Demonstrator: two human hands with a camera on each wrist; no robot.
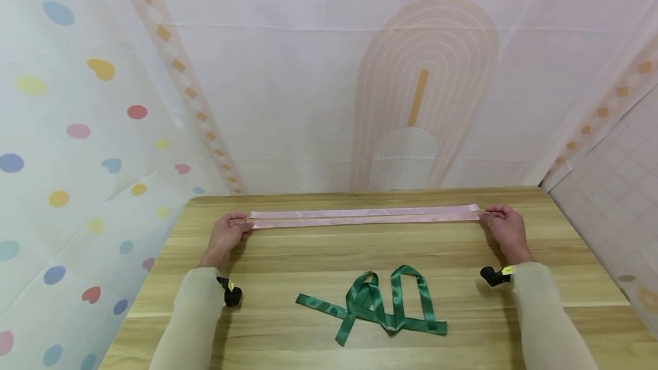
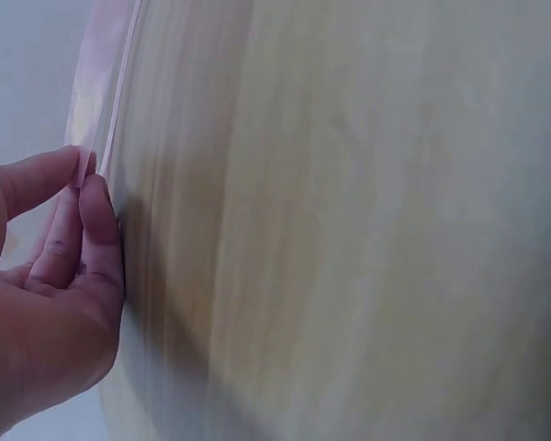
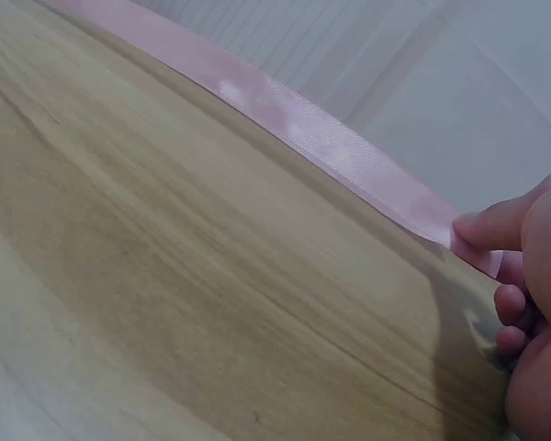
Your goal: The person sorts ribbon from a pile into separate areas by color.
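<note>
A long pink ribbon (image 1: 360, 216) lies folded into two parallel strips across the far part of the wooden table (image 1: 308, 256). My left hand (image 1: 226, 233) pinches its left end between thumb and finger; the left wrist view shows the ribbon (image 2: 96, 110) held at the fingertips (image 2: 87, 188). Over at the other end, my right hand (image 1: 506, 227) pinches the ribbon (image 3: 331, 138) between thumb and fingers (image 3: 496, 230). The strip is stretched flat between both hands.
A green satin ribbon (image 1: 377, 307), looped and crossed, lies on the near middle of the table. Patterned fabric backdrops hang behind and at both sides. Table edges run close on the left and right.
</note>
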